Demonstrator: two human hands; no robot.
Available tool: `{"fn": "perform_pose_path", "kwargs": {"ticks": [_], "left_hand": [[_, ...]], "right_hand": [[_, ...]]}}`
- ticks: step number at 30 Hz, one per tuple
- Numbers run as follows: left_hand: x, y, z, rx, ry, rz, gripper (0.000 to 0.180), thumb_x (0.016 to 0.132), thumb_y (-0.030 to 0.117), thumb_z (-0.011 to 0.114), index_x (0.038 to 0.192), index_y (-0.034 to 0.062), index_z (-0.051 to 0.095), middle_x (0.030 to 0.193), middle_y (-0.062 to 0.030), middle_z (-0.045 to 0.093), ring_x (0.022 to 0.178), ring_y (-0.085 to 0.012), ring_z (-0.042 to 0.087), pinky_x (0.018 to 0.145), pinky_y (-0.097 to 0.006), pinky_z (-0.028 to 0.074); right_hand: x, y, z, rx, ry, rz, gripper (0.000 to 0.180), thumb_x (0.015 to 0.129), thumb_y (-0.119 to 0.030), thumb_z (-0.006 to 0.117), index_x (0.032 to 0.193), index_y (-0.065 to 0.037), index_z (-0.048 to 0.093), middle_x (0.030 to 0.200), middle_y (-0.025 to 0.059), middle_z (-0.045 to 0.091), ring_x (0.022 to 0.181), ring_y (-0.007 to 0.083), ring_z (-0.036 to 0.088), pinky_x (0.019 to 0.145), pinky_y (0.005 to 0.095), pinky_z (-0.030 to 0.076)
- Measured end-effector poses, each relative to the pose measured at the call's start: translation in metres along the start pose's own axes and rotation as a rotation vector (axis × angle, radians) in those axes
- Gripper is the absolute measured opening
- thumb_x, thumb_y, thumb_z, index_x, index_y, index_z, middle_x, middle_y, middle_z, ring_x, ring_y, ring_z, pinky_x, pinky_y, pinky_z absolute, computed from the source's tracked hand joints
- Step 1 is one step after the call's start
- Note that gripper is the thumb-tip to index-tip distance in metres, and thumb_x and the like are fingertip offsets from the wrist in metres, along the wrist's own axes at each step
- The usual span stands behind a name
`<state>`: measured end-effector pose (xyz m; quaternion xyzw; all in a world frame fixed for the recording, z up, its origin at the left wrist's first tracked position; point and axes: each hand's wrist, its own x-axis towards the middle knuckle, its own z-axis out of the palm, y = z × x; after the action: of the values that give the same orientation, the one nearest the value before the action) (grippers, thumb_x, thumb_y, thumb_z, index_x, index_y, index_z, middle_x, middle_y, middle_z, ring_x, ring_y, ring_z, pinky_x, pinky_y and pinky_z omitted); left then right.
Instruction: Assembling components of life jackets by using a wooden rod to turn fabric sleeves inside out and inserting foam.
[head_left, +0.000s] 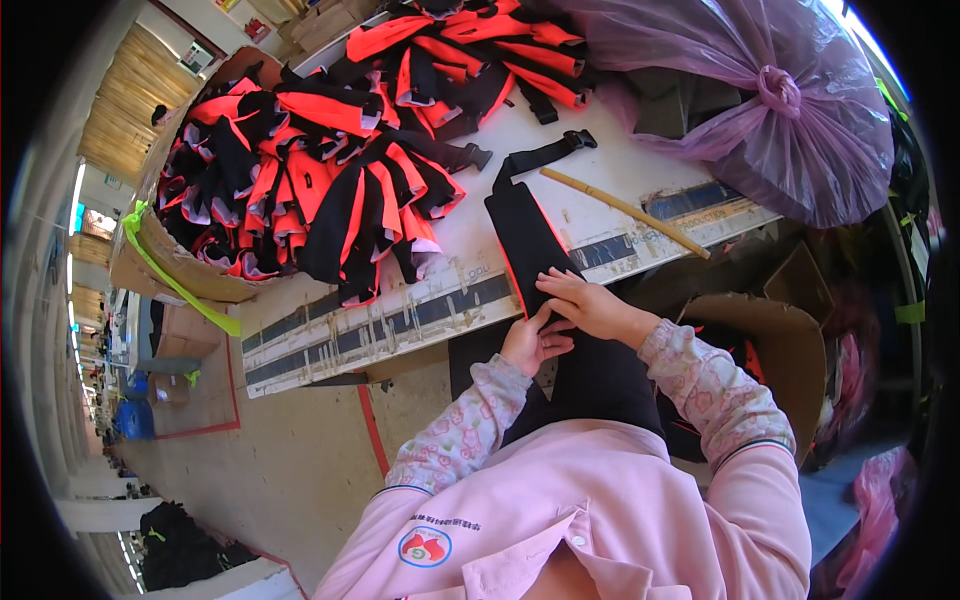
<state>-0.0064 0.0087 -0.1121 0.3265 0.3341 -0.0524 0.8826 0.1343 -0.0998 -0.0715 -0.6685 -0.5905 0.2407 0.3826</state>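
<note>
Both hands form the grip on a long black fabric piece (525, 245) at the near edge of the desk (400, 320). Left hand (530, 343), coming up from below, pinches the panel's near end with fingers closed on the cloth; right hand (590, 305), just beside and slightly beyond it, lies flat with fingers pressed on the same panel, holding it down. From the grip the panel runs away across the desk, narrowing into a black strap that ends in a plastic buckle (580, 139); toward the person it drops over the desk edge to the lap. A thin orange edge shows along the panel's left side.

Just beyond and to the right of the grip lies a slim wooden stick (625, 212), apart from the panel. Far beyond to the left, a cardboard box (165, 265) holds a heap of black-and-orange garments (300, 170) (more of the same are piled further back). Far right of the grip sits a knotted purple plastic bag (780, 110).

Step in hand, judged from the pose: smoothing or folding the panel's near end against the desk edge. Any next move calls for the right hand keeping the cloth flat while the left shifts its pinch, so the edges stay aligned.
</note>
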Motion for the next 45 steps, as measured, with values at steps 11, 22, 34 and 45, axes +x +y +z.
{"fn": "perform_pose_path", "kwargs": {"ticks": [11, 22, 34, 45], "left_hand": [[0.011, -0.017, 0.013, 0.210, 0.231, 0.122, 0.038, 0.086, 0.040, 0.058, 0.092, 0.0027, 0.062, 0.073, -0.0061, 0.065, 0.052, -0.0151, 0.060, 0.052, -0.026, 0.046], [0.007, -0.027, 0.015, -0.041, 0.188, 0.163, 0.030, 0.084, 0.029, 0.062, 0.085, -0.0010, 0.062, 0.065, -0.0066, 0.061, 0.047, -0.0137, 0.053, 0.059, -0.031, 0.054], [-0.021, -0.010, 0.052, 0.075, -0.286, 0.204, 0.040, 0.091, 0.041, 0.048, 0.101, 0.0036, 0.058, 0.082, -0.0072, 0.060, 0.071, -0.0162, 0.061, 0.070, -0.032, 0.051], [-0.003, 0.078, 0.077, -0.392, -0.426, 0.493, 0.047, 0.087, 0.045, 0.053, 0.118, 0.0088, 0.050, 0.109, -0.0074, 0.059, 0.100, -0.0195, 0.057, 0.086, -0.036, 0.045]], "right_hand": [[0.114, 0.011, 0.008, -0.828, 0.043, -0.058, 0.074, 0.082, -0.050, 0.049, 0.134, 0.002, 0.035, 0.143, 0.0142, 0.030, 0.134, 0.0245, 0.025, 0.110, 0.0411, 0.016], [0.093, -0.005, 0.026, -0.977, -0.062, -0.127, 0.064, 0.079, -0.038, 0.057, 0.128, 0.001, 0.042, 0.136, 0.0141, 0.039, 0.130, 0.0249, 0.033, 0.106, 0.0455, 0.024], [-0.043, -0.022, -0.011, -0.341, 0.570, 0.078, 0.021, 0.068, 0.002, 0.059, 0.088, -0.006, 0.061, 0.079, 0.0122, 0.059, 0.074, 0.0273, 0.060, 0.064, 0.0306, 0.049], [-0.093, -0.008, 0.004, 1.323, 0.747, 0.257, 0.032, 0.084, -0.002, 0.056, 0.116, -0.003, 0.051, 0.116, 0.0082, 0.057, 0.104, 0.0208, 0.058, 0.091, 0.0370, 0.047]]}}
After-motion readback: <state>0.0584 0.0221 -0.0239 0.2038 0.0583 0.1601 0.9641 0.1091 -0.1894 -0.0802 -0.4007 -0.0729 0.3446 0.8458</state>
